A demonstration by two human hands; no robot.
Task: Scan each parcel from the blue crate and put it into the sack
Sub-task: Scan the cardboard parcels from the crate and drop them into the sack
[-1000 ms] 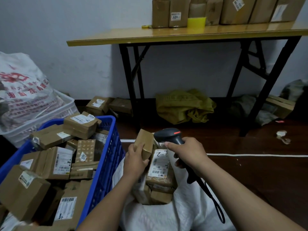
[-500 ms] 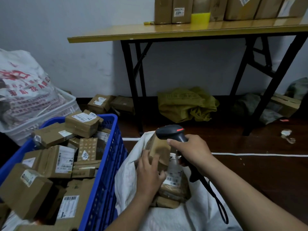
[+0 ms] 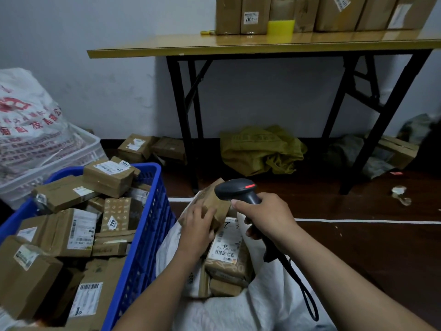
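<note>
Two hands work over the mouth of the white woven sack, which stands on the dark floor just right of the blue crate. The left hand is curled over the near end of a small brown cardboard parcel. Its fingers wrap the top and side, and the parcel juts out tilted beyond the knuckles, at the far rim of the sack's opening and above the boxes already inside. Just right of that hand, in the sack, lies a labelled parcel with its barcode sticker facing up.

The right hand is clamped round the handle of a black barcode scanner. The scanner's head sits right over the held parcel's far corner, and its cable loops down across the sack. The crate is heaped with taped cardboard parcels.

Against the wall stands a folding table carrying a row of cartons, and a crumpled olive bag lies beneath it.
</note>
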